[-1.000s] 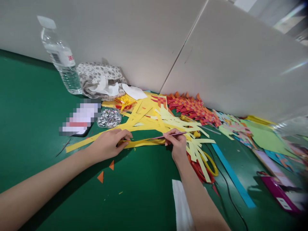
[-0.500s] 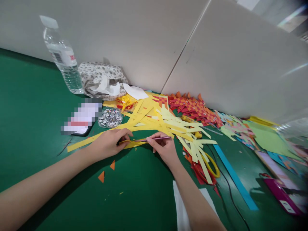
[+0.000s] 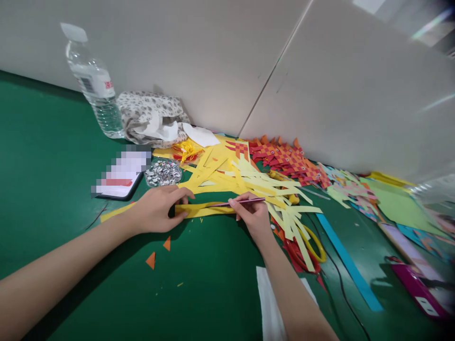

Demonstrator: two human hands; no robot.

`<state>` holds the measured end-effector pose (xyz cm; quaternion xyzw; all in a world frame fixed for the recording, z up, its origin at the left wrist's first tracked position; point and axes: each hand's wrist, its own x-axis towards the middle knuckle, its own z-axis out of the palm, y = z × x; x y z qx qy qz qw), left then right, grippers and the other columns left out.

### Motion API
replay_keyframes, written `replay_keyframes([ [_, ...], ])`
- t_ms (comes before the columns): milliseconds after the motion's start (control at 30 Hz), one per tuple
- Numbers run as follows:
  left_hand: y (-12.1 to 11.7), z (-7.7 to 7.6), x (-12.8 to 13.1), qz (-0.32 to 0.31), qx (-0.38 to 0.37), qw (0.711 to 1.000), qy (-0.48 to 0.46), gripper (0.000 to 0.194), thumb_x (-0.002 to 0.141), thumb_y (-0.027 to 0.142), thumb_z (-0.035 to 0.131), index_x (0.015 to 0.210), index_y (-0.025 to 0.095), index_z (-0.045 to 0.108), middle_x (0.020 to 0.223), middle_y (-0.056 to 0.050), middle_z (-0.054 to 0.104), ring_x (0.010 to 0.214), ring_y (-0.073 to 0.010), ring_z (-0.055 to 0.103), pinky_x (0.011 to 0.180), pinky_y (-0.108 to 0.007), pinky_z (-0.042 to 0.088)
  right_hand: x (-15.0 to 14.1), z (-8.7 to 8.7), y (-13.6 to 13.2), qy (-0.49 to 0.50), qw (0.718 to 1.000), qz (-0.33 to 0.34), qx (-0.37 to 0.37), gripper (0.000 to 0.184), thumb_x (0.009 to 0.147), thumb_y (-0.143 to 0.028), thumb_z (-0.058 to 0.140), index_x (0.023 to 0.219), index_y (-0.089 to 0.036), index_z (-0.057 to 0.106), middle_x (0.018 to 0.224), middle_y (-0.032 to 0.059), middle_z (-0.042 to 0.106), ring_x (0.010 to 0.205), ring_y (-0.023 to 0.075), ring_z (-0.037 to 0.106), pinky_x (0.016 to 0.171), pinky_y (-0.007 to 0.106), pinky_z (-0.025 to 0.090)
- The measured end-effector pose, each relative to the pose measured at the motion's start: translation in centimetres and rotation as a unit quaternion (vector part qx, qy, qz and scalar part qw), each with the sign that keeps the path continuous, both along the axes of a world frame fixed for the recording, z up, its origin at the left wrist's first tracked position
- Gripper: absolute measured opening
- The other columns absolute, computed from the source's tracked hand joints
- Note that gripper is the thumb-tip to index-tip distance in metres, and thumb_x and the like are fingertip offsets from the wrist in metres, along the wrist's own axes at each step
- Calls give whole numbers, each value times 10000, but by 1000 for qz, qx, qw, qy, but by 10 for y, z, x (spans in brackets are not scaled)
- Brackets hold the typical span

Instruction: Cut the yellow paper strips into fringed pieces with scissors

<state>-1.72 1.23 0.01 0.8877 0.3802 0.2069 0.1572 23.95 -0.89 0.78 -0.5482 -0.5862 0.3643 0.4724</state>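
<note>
My left hand [image 3: 152,208] is bent over a yellow paper strip [image 3: 199,211], holding it against the table with thumb and fingers apart around it. The strip's tail shows left of my wrist. In my right hand [image 3: 251,215], thumb and fingers pinch a slim pinkish pointed tool [image 3: 254,201]; its exact kind is unclear. Its thin tip lies along the strip between my hands. Just behind lies a heap of yellow paper strips [image 3: 209,177]. Two orange paper triangles [image 3: 151,260] rest in front of my left hand.
A water bottle [image 3: 94,90], a patterned cloth bag [image 3: 152,113], a phone [image 3: 124,173] and a bag of googly eyes [image 3: 163,173] stand back left. Woven red-orange paper fish [image 3: 284,161], scissors [image 3: 314,246], a blue strip [image 3: 348,260] and a black cable [image 3: 341,279] lie right.
My right hand has slid right along the strip with the tool, away from my left hand. More of the yellow strip shows between the hands.
</note>
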Motion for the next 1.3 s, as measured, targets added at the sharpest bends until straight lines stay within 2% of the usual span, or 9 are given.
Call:
replay_keyframes([
  [200, 3, 4, -7, -16, 18, 1000, 20, 344, 718, 187, 502, 1062, 209, 509, 850, -34, 640, 762, -190, 606, 656, -292, 456, -1, -1, -1, 49, 999, 0, 10, 214, 698, -351, 720, 654, -186, 591, 501, -49, 526, 381, 74, 450, 389, 211, 338],
  [333, 4, -1, -6, -10, 9, 1000, -2, 296, 759, 199, 490, 1054, 220, 504, 801, -3, 651, 718, -162, 605, 650, -270, 453, -1, -1, -2, 27, 1000, 1, 11, 217, 694, -356, 719, 641, -185, 596, 485, -46, 520, 389, 79, 452, 390, 211, 339],
  [500, 5, -7, -1, 23, -11, 999, -22, 233, 810, 228, 486, 1043, 236, 498, 828, 14, 675, 680, -137, 609, 614, -242, 446, -2, 1, -3, 58, 998, -15, 19, 218, 691, -348, 726, 646, -190, 583, 508, -53, 520, 391, 78, 449, 394, 213, 359],
  [700, 2, -3, 5, 32, -19, 999, -21, 212, 817, 237, 507, 1029, 245, 521, 789, 34, 678, 671, -135, 614, 597, -227, 435, -18, 2, -9, 18, 1000, 18, -14, 215, 707, -367, 717, 662, -190, 605, 500, -47, 528, 382, 77, 450, 381, 212, 342],
  [767, 1, -2, 5, 38, -11, 999, -12, 206, 811, 237, 506, 1017, 245, 528, 780, 33, 679, 666, -136, 616, 581, -225, 428, -21, 2, -11, 4, 1000, 11, 1, 203, 717, -360, 710, 664, -192, 609, 513, -45, 530, 392, 79, 457, 388, 216, 352],
  [867, 1, -2, 5, 57, -2, 998, -6, 189, 804, 236, 502, 989, 244, 541, 781, 28, 687, 658, -137, 621, 563, -223, 423, -19, 3, -12, 16, 998, -35, 58, 173, 732, -332, 704, 679, -200, 606, 523, -46, 531, 399, 83, 466, 393, 219, 365],
  [1000, 2, -4, 6, 89, -34, 995, -23, 191, 794, 242, 522, 983, 240, 548, 778, 24, 698, 640, -138, 628, 549, -225, 434, -15, 4, -13, 48, 992, -68, 100, 159, 741, -316, 699, 684, -205, 600, 574, -36, 559, 401, 84, 479, 389, 222, 372],
  [1167, 0, -7, 10, 81, -56, 994, -46, 171, 795, 218, 530, 961, 233, 569, 773, 17, 692, 661, -144, 625, 567, -235, 449, -21, 2, -14, 39, 997, -14, 58, 155, 737, -318, 696, 685, -204, 605, 569, -30, 562, 426, 86, 477, 404, 217, 375],
  [1300, -3, -6, 12, 58, -42, 996, -48, 154, 799, 205, 526, 942, 223, 582, 796, -5, 669, 694, -152, 609, 600, -252, 456, -26, 1, -13, -3, 1000, 12, 6, 182, 721, -342, 702, 671, -197, 605, 543, -32, 555, 411, 82, 463, 397, 214, 352],
])
